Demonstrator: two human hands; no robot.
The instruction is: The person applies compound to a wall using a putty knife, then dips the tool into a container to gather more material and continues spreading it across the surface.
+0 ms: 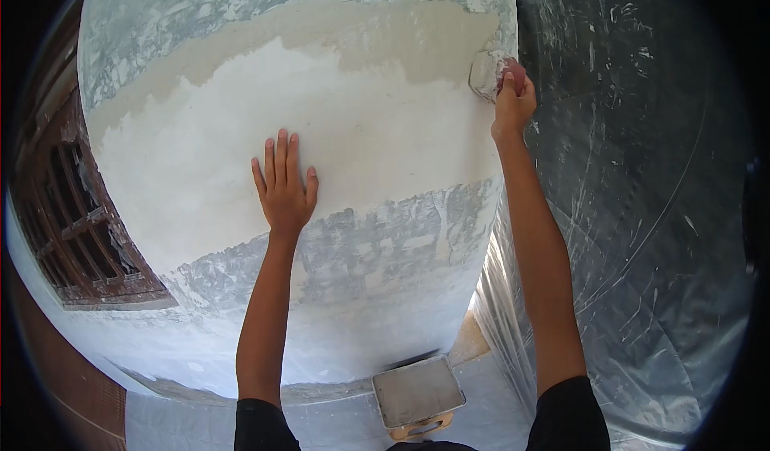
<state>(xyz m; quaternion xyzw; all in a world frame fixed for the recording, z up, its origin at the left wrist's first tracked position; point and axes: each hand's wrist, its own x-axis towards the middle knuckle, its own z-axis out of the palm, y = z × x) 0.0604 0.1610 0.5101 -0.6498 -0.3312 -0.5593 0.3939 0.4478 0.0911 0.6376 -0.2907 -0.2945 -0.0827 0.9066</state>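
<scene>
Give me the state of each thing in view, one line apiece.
Wall: partly coated, pale band across rough grey
Tool: smeared, held at the wall's right edge
Left hand: open, fingers spread against the wall
Right hand: closed on the tool
Tray: greyish material inside
Sheeting: hanging, splattered
Window: can't tell whether shut

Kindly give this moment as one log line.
left hand: flat on wall; right hand: gripping coated tool near wall's right edge; tray: below
</scene>
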